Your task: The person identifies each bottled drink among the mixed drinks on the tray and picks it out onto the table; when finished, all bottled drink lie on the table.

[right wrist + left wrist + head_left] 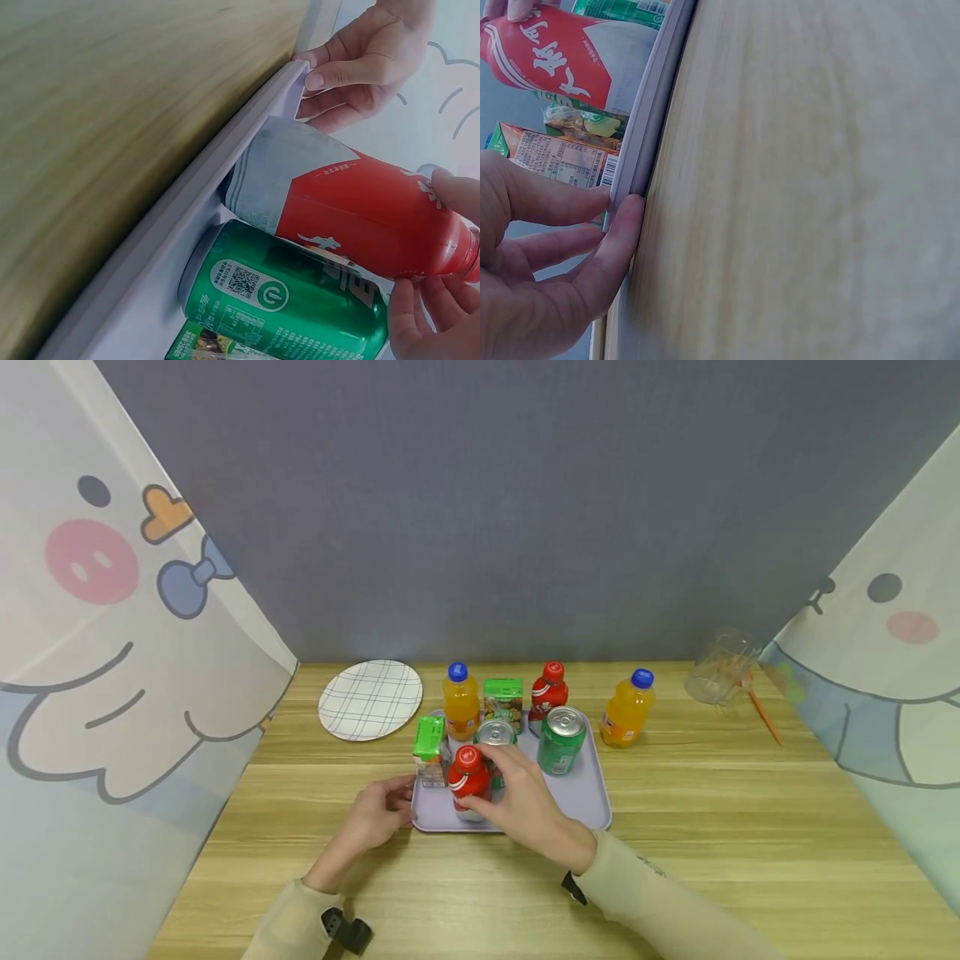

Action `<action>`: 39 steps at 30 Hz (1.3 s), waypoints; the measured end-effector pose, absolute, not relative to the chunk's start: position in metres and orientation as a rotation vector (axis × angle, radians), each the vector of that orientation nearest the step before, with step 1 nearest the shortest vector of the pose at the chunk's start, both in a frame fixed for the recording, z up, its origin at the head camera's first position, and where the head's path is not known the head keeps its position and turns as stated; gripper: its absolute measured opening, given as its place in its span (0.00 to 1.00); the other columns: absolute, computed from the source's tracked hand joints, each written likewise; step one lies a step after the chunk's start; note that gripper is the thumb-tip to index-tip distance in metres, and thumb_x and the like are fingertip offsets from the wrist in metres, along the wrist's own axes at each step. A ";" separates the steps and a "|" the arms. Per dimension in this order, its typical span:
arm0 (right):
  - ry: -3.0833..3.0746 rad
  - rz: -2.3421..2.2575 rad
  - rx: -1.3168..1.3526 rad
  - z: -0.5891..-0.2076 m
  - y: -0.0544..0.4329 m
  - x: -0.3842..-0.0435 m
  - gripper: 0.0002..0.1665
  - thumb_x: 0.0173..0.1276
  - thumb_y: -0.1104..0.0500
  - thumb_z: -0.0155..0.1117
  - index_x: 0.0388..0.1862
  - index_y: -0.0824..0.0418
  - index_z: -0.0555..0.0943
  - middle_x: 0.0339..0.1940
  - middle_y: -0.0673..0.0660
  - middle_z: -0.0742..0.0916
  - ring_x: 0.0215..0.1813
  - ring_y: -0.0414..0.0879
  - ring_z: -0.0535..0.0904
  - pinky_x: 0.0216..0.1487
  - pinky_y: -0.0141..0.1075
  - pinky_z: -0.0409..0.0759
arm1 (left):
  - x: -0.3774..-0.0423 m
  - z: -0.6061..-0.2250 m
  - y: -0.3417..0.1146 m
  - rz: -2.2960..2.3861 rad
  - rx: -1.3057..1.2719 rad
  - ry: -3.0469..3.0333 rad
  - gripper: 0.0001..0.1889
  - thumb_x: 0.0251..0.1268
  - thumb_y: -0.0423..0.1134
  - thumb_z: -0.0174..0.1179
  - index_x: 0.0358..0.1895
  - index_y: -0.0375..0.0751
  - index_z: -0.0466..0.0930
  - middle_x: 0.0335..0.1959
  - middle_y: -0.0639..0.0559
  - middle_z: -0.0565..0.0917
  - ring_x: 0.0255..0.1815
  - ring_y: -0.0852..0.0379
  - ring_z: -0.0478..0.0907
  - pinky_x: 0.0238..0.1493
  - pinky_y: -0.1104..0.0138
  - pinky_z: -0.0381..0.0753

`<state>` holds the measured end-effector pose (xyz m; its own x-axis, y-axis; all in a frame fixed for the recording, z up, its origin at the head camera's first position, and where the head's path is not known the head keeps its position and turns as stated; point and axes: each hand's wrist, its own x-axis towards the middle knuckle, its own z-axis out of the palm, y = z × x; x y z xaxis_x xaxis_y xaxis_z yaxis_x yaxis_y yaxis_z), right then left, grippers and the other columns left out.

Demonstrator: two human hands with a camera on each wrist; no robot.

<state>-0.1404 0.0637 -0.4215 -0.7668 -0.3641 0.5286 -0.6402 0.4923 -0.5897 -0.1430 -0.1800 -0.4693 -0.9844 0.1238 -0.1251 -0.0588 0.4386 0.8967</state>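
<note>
My right hand (pixel 531 802) grips a red-and-white bottle (pixel 468 783) between thumb and fingers near its upper part. The bottle stands upright at the front left of a lilac tray (pixel 588 802). My left hand (pixel 377 814) pinches the tray's front left corner, thumb and finger at the rim (pixel 641 142) in the left wrist view. Right beside the held bottle is a green can (pixel 285 292), partly hidden by the right hand in the head view. Behind the bottle, to its left, stands a green-topped drink carton (pixel 430 743).
Also on the tray are an orange drink bottle (pixel 461 702), another carton (pixel 502 697), a second red bottle (pixel 548 697) and another green can (pixel 562 743). Right of it stands an orange bottle (pixel 628 710). A checked plate (pixel 371 700), glass jug (pixel 720 668) and orange stick (pixel 765 717) lie further out.
</note>
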 end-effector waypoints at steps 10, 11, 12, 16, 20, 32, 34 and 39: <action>-2.330 1.155 0.880 -0.424 0.062 -0.137 0.39 0.43 0.57 0.83 0.55 0.64 0.77 0.50 0.54 0.83 0.51 0.45 0.79 0.51 0.36 0.82 | -0.143 -0.469 -0.182 1.579 0.052 2.507 0.28 0.46 0.14 0.59 0.58 0.22 0.72 0.36 0.41 0.78 0.34 0.51 0.78 0.27 0.66 0.86; -2.325 1.152 0.879 -0.424 0.062 -0.137 0.38 0.43 0.57 0.82 0.55 0.64 0.77 0.50 0.54 0.83 0.51 0.45 0.79 0.51 0.35 0.82 | -0.143 -0.469 -0.182 1.575 0.051 2.513 0.28 0.46 0.14 0.59 0.58 0.22 0.72 0.36 0.41 0.78 0.34 0.51 0.78 0.27 0.66 0.86; -2.322 1.153 0.880 -0.424 0.062 -0.138 0.38 0.43 0.58 0.82 0.54 0.64 0.77 0.50 0.54 0.83 0.51 0.45 0.79 0.51 0.35 0.82 | -0.143 -0.470 -0.182 1.567 0.056 2.519 0.28 0.46 0.14 0.59 0.58 0.22 0.73 0.36 0.42 0.78 0.33 0.51 0.78 0.27 0.66 0.86; -2.313 1.164 0.886 -0.424 0.062 -0.138 0.38 0.42 0.58 0.83 0.54 0.64 0.77 0.50 0.54 0.84 0.51 0.45 0.79 0.51 0.34 0.81 | -0.143 -0.470 -0.181 1.555 0.053 2.532 0.28 0.46 0.15 0.60 0.58 0.23 0.73 0.36 0.43 0.79 0.33 0.52 0.78 0.27 0.67 0.86; -2.311 1.182 0.889 -0.424 0.063 -0.139 0.38 0.41 0.57 0.84 0.53 0.64 0.78 0.49 0.54 0.84 0.51 0.44 0.79 0.51 0.33 0.81 | -0.143 -0.471 -0.180 1.551 0.055 2.542 0.29 0.46 0.15 0.59 0.58 0.23 0.73 0.35 0.43 0.79 0.33 0.52 0.78 0.27 0.67 0.86; -2.293 1.186 0.856 -0.419 0.072 -0.139 0.38 0.39 0.56 0.84 0.51 0.64 0.79 0.47 0.53 0.84 0.49 0.44 0.80 0.50 0.34 0.82 | -0.143 -0.469 -0.179 1.559 0.041 2.535 0.29 0.46 0.14 0.60 0.58 0.23 0.73 0.35 0.43 0.79 0.33 0.53 0.78 0.27 0.67 0.86; -2.288 1.203 0.848 -0.416 0.076 -0.138 0.38 0.39 0.57 0.84 0.51 0.64 0.79 0.47 0.53 0.84 0.48 0.43 0.80 0.49 0.33 0.83 | -0.143 -0.469 -0.179 1.561 0.041 2.531 0.29 0.46 0.14 0.60 0.58 0.23 0.73 0.35 0.43 0.79 0.33 0.53 0.78 0.27 0.67 0.86; -2.258 1.261 0.813 -0.408 0.084 -0.135 0.38 0.38 0.59 0.83 0.51 0.63 0.79 0.44 0.51 0.84 0.44 0.42 0.80 0.43 0.36 0.85 | -0.143 -0.469 -0.180 1.565 0.043 2.522 0.29 0.46 0.14 0.59 0.58 0.23 0.72 0.36 0.42 0.79 0.33 0.53 0.78 0.27 0.67 0.86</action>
<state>-0.1355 0.0843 -0.4082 -0.7372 -0.2827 0.6137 -0.6708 0.4155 -0.6143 -0.1432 -0.1796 -0.4689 -0.9846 0.1156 -0.1311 -0.0662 0.4475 0.8918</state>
